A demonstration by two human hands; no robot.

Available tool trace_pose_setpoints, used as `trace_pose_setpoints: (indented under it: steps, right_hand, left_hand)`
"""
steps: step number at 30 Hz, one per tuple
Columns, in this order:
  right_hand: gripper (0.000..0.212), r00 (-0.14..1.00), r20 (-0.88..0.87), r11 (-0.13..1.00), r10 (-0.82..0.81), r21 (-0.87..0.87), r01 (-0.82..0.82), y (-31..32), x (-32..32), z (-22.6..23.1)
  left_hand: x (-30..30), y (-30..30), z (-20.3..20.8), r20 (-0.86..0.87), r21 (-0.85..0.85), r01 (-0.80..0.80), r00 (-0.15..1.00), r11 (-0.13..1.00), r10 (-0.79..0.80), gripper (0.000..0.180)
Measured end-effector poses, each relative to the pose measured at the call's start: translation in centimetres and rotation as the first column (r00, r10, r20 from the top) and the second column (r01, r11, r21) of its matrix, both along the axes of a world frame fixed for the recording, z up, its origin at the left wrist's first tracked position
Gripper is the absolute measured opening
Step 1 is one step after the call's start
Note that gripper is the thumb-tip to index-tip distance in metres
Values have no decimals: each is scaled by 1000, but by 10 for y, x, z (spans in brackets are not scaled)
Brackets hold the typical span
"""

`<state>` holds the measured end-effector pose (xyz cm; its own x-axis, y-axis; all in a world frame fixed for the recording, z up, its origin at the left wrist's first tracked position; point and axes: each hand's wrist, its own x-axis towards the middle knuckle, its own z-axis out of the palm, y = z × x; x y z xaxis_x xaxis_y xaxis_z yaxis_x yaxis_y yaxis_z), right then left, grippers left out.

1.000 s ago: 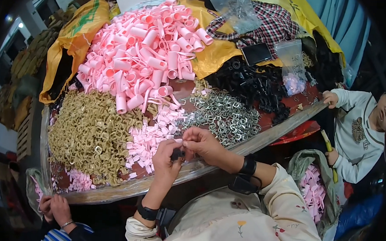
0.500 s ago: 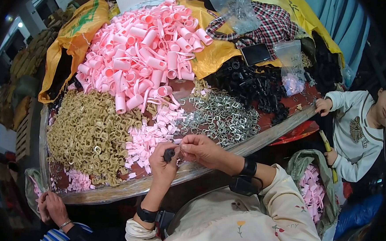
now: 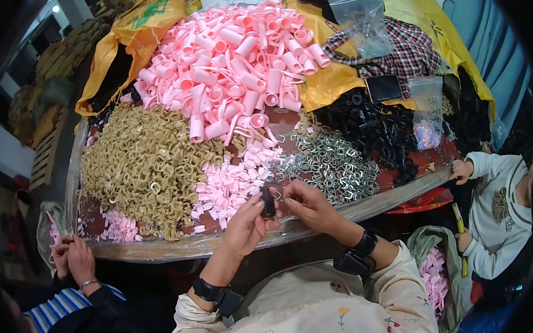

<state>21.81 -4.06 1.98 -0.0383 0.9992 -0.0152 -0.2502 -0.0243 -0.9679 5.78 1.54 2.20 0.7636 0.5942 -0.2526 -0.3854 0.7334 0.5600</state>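
The left hand (image 3: 247, 227) grips a small black piece (image 3: 268, 203) between its thumb and fingers, above the near edge of the table (image 3: 371, 204). The right hand (image 3: 310, 206) is just beside it, its fingers bent in toward the thumb. It is too small to tell if they pinch anything.

Just past the hands lie little pale pink bits (image 3: 235, 186). On their left is a big pile of tan loops (image 3: 150, 168), and on their right are shiny metal hooks (image 3: 330, 164). Behind them is a tall heap of pink tubes (image 3: 229, 72). Black parts (image 3: 375, 130) lie past the hooks, with a flat dark thing (image 3: 383, 88) and a checked cloth (image 3: 412, 53) farther back.

At the right, another person's hand (image 3: 461, 171) is on the table's edge, and that person's other hand (image 3: 462, 241) is by a yellow stick (image 3: 460, 221). At the lower left, one more person's hands (image 3: 78, 257) are close together.

A clear bag (image 3: 425, 103) has pale pink and bluish bits at the bottom. A green-gray sack (image 3: 419, 243) below the table's edge holds lots of pink strips (image 3: 435, 280). A yellow-orange sack (image 3: 134, 39) sits at the back left, with dark stuff showing under it.
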Motion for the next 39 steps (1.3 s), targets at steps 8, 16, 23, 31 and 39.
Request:
trace_pose_setpoints:
  steps: [8, 16, 23, 31, 39]
  right_hand:
    - [6, 474, 777, 814, -414, 549, -189, -3, -7, 16]
    - [10, 369, 848, 810, -381, 498, -310, -3, -13, 20]
    - [12, 411, 862, 853, -297, 433, -292, 0, -12, 16]
    - [9, 451, 848, 840, -279, 443, -313, 4, -13, 7]
    - [18, 561, 719, 778, -410, 597, -196, 6, -10, 14]
  left_hand:
    - [-12, -3, -26, 39, 38, 102, 994, 994, -104, 31]
    - [-13, -13, -22, -56, 44, 76, 996, 996, -74, 30]
    - [-14, -16, -21, -153, 104, 121, 983, 987, -104, 31]
    - [-18, -18, -24, -151, 35, 103, 984, 994, -97, 31]
    - [-29, -6, -25, 19, -26, 68, 998, 997, -67, 28]
